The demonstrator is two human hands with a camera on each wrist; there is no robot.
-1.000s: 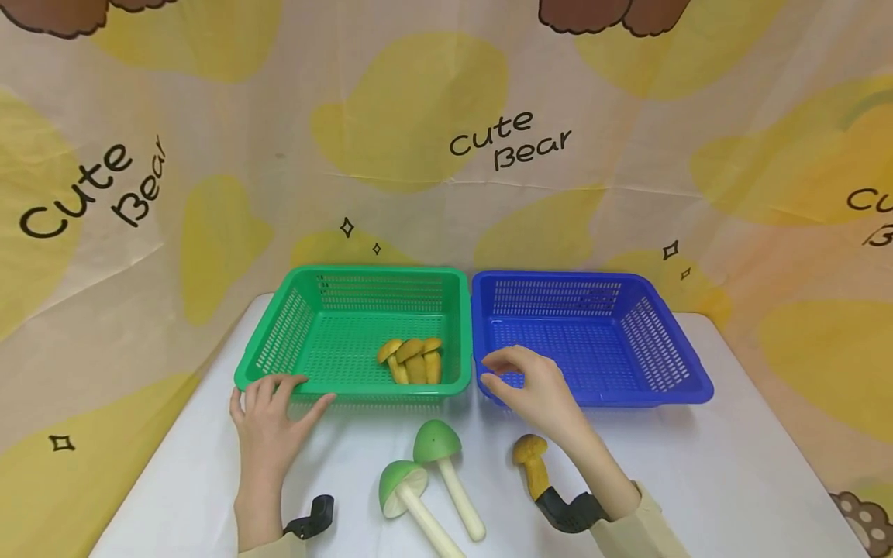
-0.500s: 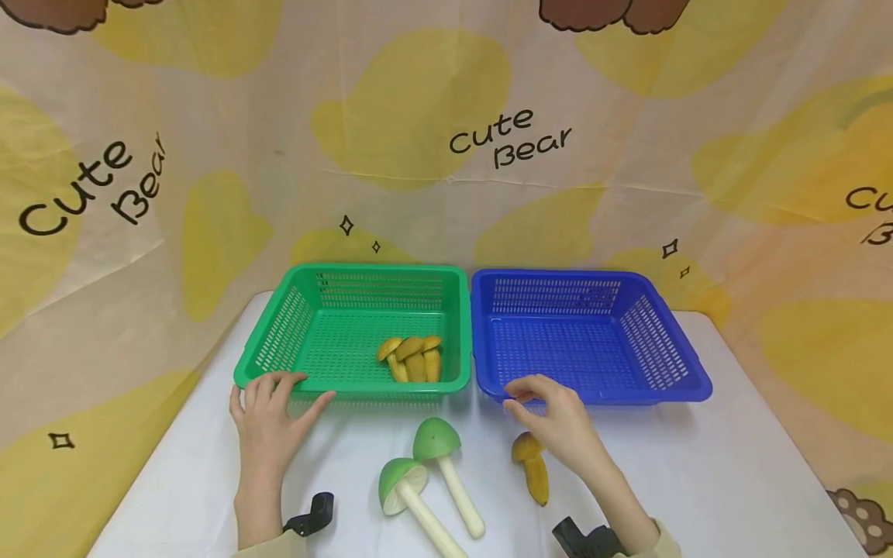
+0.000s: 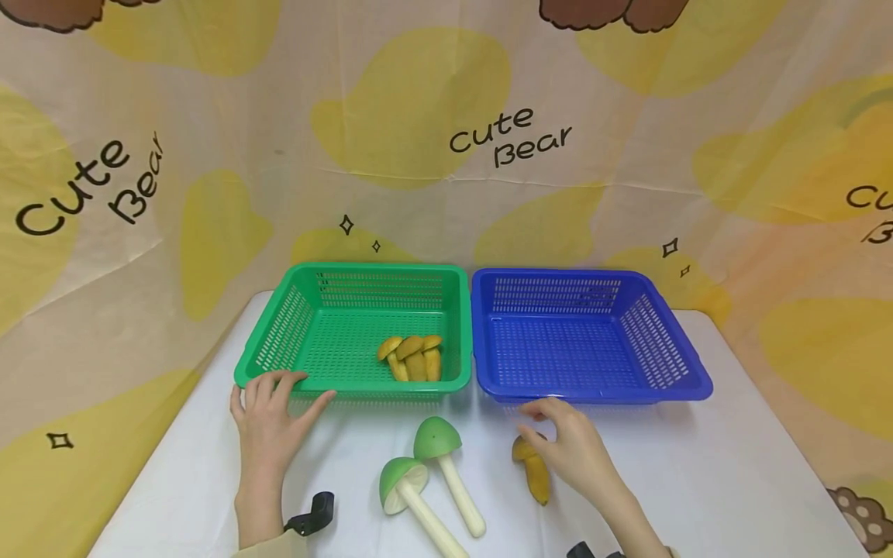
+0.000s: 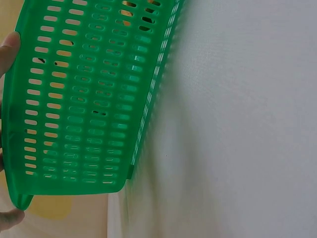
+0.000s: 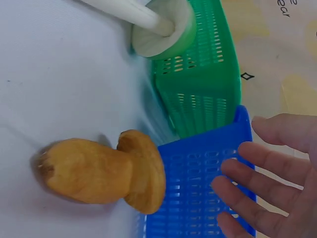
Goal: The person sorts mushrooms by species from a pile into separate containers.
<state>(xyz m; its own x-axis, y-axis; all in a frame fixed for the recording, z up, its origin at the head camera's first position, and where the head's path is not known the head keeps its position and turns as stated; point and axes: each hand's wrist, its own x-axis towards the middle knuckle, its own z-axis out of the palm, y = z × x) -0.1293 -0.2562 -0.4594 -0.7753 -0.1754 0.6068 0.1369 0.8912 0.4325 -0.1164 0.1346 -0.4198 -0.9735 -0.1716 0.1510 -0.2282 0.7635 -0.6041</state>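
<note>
My left hand rests with spread fingers on the near left rim of a green basket. In the left wrist view, fingertips touch the rim of that green basket. Above a yellow-brown toy mushroom hovers my right hand, thumb and fingers apart and holding nothing. The right wrist view has this mushroom lying on its side, apart from the fingers. Several similar mushrooms lie together inside the green basket. Two green-capped toy mushrooms with long pale stems lie between the hands.
A blue basket stands right beside the green one, behind my right hand. Both are on a white-covered table. A patterned cloth hangs behind and at the sides. A black wrist camera sits at my left wrist.
My right hand has moved back from the blue basket's near left corner to over the yellow-brown mushroom. My left hand stays on the green basket's rim.
</note>
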